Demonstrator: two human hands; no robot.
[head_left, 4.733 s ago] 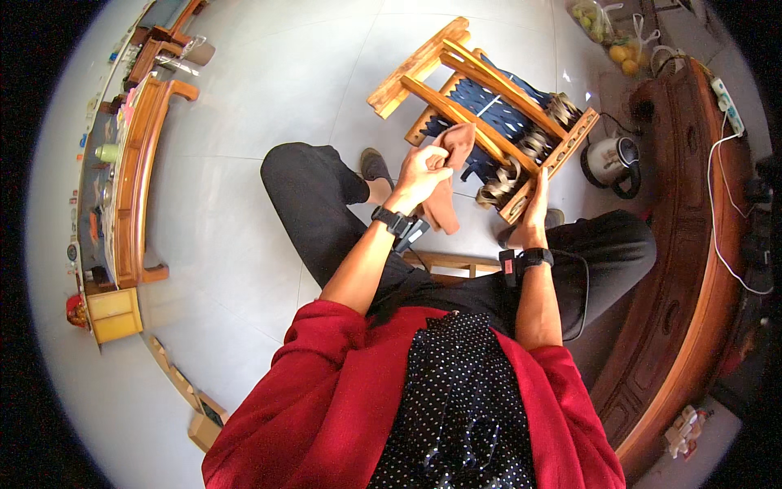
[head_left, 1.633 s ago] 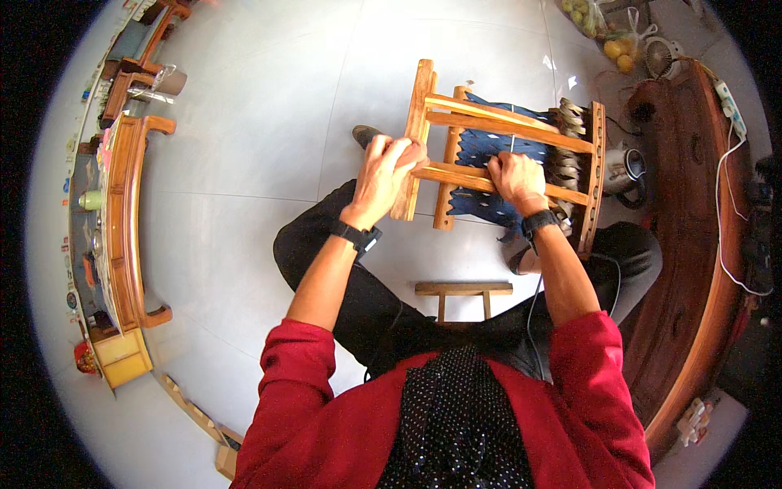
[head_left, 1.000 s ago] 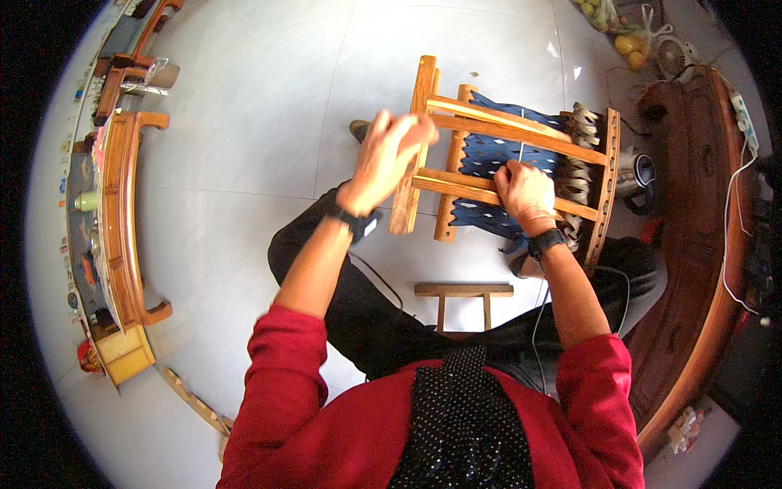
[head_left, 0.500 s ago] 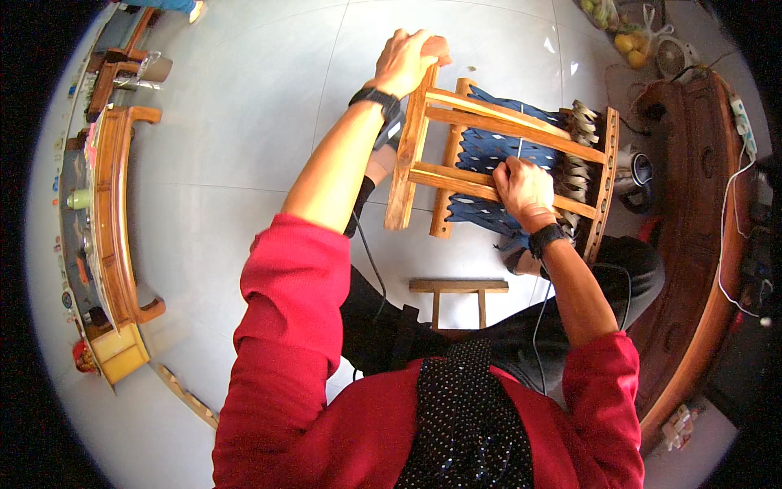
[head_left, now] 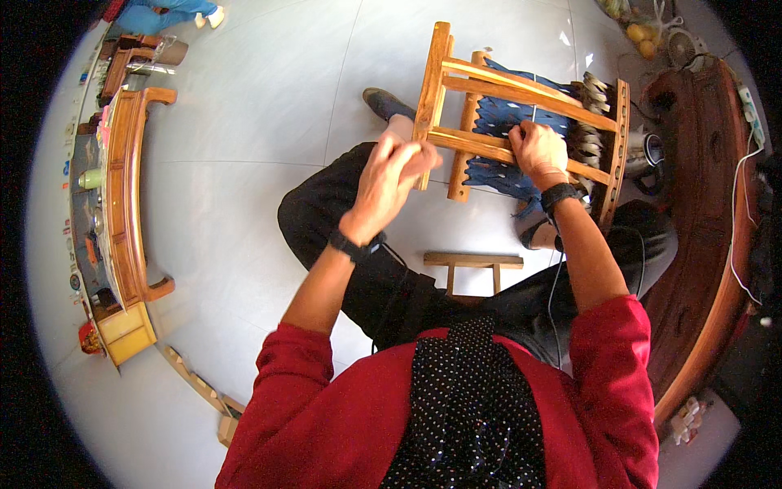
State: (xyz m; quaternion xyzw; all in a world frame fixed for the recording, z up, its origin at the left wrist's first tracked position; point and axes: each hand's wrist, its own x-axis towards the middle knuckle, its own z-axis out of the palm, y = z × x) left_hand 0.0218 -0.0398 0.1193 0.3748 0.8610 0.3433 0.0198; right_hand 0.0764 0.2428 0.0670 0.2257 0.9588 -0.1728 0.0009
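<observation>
A wooden folding-stool frame [head_left: 441,73] lies tipped in front of me, with blue woven strapping [head_left: 505,114] between its bars and grey-brown strapping [head_left: 588,147] wound towards the right bar. My right hand [head_left: 539,153] is closed round one of its long rails, at the middle. My left hand [head_left: 389,181] is curled beside the near end of the left crossbar. A pinkish-brown pad, perhaps folded sandpaper, seems to be in its fingers, though blur hides most of it. Whether the pad touches the wood I cannot tell.
A small wooden stool [head_left: 472,261] is between my legs. Dark wooden furniture [head_left: 692,204] stands close on the right, with an electric kettle [head_left: 652,151] and a white cable [head_left: 733,244] by it. A long wooden table [head_left: 126,196] is at left; another person's legs [head_left: 155,18] show far left.
My left hand has moved from the far end of the left crossbar down to its near end. My right hand keeps its hold on the rail. More of the other person's legs shows.
</observation>
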